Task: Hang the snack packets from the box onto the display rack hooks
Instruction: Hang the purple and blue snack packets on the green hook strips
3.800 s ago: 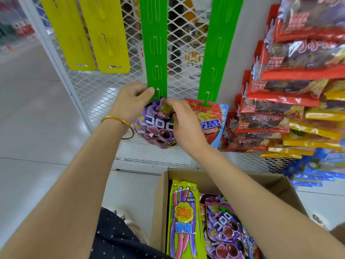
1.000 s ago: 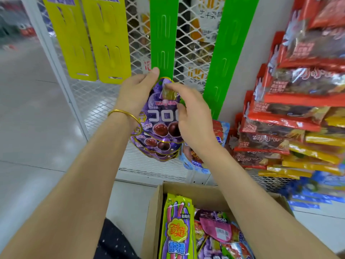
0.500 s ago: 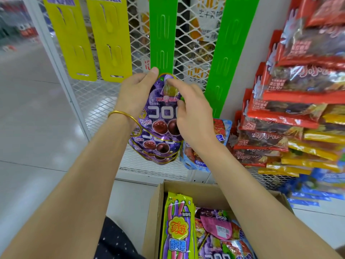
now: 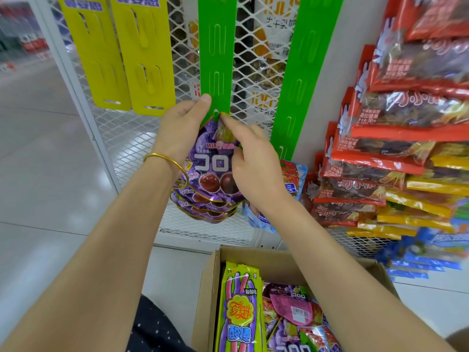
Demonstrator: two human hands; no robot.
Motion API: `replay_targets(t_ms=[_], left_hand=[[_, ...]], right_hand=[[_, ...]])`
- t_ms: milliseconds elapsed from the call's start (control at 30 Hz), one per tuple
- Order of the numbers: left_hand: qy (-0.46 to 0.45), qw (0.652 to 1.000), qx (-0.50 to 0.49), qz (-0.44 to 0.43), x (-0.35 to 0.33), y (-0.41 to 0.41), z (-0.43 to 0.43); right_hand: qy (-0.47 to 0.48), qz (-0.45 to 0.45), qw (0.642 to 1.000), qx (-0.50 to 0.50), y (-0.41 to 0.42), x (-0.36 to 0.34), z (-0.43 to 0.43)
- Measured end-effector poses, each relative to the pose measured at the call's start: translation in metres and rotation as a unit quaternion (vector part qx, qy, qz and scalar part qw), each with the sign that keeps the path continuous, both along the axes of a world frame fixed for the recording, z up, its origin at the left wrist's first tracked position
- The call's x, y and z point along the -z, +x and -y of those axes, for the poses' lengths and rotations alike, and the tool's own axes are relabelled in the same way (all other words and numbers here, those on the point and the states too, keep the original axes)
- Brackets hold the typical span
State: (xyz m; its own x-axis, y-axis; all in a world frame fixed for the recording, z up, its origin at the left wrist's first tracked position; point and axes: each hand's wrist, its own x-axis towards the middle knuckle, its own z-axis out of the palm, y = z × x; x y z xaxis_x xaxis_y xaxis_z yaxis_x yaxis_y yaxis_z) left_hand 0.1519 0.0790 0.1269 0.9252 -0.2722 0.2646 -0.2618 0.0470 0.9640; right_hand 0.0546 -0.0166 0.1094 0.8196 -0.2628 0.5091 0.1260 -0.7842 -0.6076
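At the strip [image 4: 215, 59], left hand [image 4: 182, 128] and right hand [image 4: 253, 158] pinch a packet [image 4: 213, 161] onto its hook; several hang below, and many wait in the box [image 4: 205, 301].

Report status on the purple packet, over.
Left hand grips purple packet by top edge. Right hand pinches its top at green strip hook tab. Hooked or not: unclear. Nothing blocking.

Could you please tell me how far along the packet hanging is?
Done: several purple packets hang low on the green strip. In hand: the right hand pinches another purple packet at a hook while the left hand grips the strip. Left: many packets in the box; upper hooks are bare.
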Motion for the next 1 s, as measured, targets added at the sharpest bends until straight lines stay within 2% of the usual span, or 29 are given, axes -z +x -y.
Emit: replay_targets(t_ms=[100, 267, 400, 467, 600, 633, 767, 900, 1000], left_hand=[[0.016, 1.0, 0.001, -0.001, 0.002, 0.0, -0.003], [0.076, 0.995, -0.004, 0.068, 0.01, 0.004, -0.01], [0.136, 0.982, -0.025, 0.127, 0.014, -0.007, -0.013], [0.18, 0.968, -0.066, 0.161, 0.021, -0.016, -0.017], [0.277, 0.9, -0.162, 0.294, 0.042, -0.039, -0.028], [0.28, 0.897, -0.165, 0.301, 0.045, -0.048, -0.029], [0.28, 0.919, -0.052, 0.272, 0.068, -0.09, -0.012], [0.357, 0.898, 0.096, 0.239, 0.107, -0.129, 0.017], [0.419, 0.869, 0.176, 0.196, 0.134, -0.147, 0.034]], right_hand=[[0.022, -0.003, 1.0, -0.007, 0.004, 0.011, 0.002], [0.048, -0.016, 0.998, -0.043, 0.006, 0.024, 0.004], [0.034, -0.007, 0.999, -0.03, 0.005, 0.026, 0.006], [0.021, 0.001, 0.999, -0.025, 0.0, 0.026, 0.006], [0.003, 0.071, 0.997, 0.008, -0.029, 0.031, 0.01], [0.014, 0.082, 0.996, 0.016, -0.04, 0.035, 0.012], [0.082, 0.05, 0.995, 0.016, -0.1, 0.067, 0.036], [0.11, -0.118, 0.984, 0.074, -0.148, 0.135, 0.085], [0.153, -0.243, 0.947, 0.148, -0.181, 0.194, 0.126]])
